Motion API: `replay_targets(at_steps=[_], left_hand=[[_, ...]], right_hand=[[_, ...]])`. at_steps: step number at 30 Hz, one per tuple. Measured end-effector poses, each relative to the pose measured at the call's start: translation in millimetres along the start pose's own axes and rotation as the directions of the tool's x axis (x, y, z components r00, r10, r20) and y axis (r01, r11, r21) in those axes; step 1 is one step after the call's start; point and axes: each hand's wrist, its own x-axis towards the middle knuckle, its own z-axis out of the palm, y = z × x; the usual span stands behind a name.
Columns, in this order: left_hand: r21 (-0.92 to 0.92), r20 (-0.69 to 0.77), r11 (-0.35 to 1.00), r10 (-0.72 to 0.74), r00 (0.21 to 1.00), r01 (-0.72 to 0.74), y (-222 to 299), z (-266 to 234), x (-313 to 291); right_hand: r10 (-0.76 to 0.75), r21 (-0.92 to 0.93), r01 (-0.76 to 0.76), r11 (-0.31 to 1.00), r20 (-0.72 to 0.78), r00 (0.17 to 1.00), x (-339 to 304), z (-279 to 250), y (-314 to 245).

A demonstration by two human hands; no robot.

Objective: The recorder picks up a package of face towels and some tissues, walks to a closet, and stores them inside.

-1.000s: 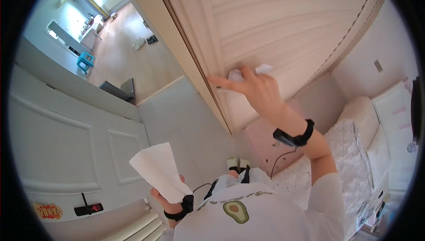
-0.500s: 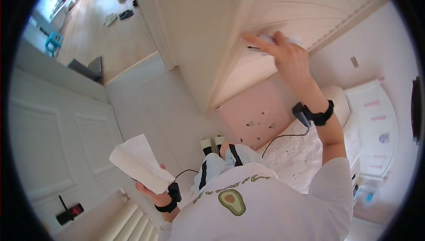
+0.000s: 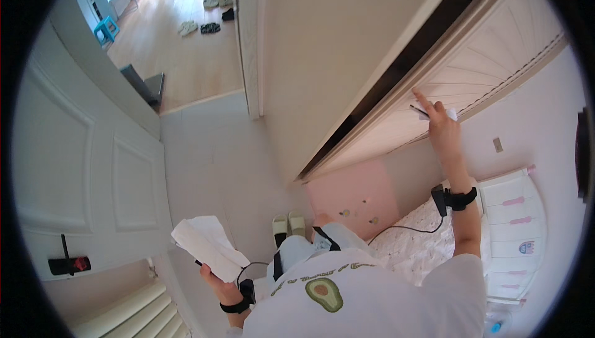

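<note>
At the lower left, my left hand is closed around a loosely folded white sheet, which looks like paper towel or cloth. A small dark tip shows beside its fingers. My right hand is raised at the upper right, its index finger stretched to the edge of a pale pleated wardrobe door. The other fingers curl around a small white crumpled piece, with a thin dark stick-like end poking out. Between this door and a plain cream panel runs a dark gap.
A white panelled door stands at the left, with a dark handle. A pink floral board and a bed with a white headboard are at the right. Slippers, a blue stool and a doorway to a wood floor lie ahead.
A dark gap has appeared between the panel and the pleated door. My right hand has moved right and lower in the picture, and the whole view has shifted. The left hand keeps the sheet.
</note>
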Motion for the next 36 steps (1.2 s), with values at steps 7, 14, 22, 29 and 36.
replay_targets(at_steps=[7,14,22,29,36], left_hand=[[0.225,0.095,0.974,-0.007,0.995,-0.015,-51.2,127.0,-48.3],[0.187,0.209,0.979,-0.122,0.97,0.082,-181.1,275.4,-100.3],[0.219,0.288,0.954,-0.265,0.92,0.206,-310.4,446.2,-150.0],[0.248,0.389,0.954,-0.257,0.885,0.169,-382.4,524.8,-160.0],[0.352,0.395,0.92,-0.314,0.863,0.173,-400.2,566.8,-176.7]], right_hand=[[0.048,0.048,-0.05,0.998,0.043,0.998,-7.0,10.0,118.5],[0.095,0.472,-0.113,0.874,0.062,0.994,-40.8,53.4,264.0],[0.156,0.688,-0.29,0.665,0.252,0.955,-87.4,92.3,442.3],[0.222,0.822,-0.465,0.328,0.411,0.884,-151.5,126.6,533.9],[-0.114,0.655,-0.595,-0.465,0.622,0.774,-164.8,138.0,516.8]])
